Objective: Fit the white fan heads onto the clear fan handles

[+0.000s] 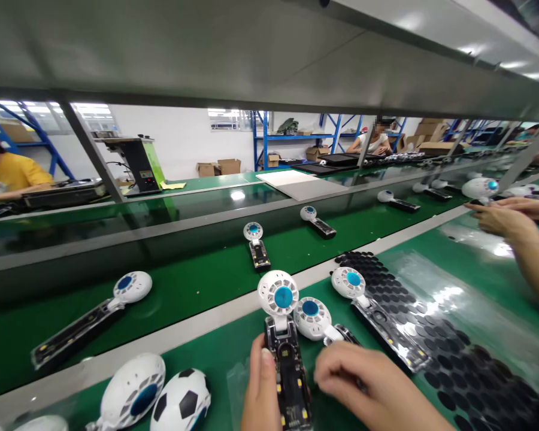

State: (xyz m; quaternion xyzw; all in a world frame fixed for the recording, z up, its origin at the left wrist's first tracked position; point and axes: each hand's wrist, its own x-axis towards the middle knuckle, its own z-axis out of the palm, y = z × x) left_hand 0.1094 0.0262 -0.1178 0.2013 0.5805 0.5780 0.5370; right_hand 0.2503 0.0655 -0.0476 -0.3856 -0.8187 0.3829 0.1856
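My left hand is closed around a fan-like unit, with its thumb along the side. The unit has a round white vented head, a blue centre disc and a black circuit-board body showing yellow parts. My right hand is just right of it, fingers curled in; whatever they hold is hidden. Behind that hand lies a second fan-like unit, its body partly covered. Farther right, another fan-like unit rests across a sheet of black round pads.
More units lie on the green conveyor belt. A soccer-ball-patterned piece and a white vented head are at lower left. A co-worker's hands hold a unit at right. A grey shelf hangs overhead on posts.
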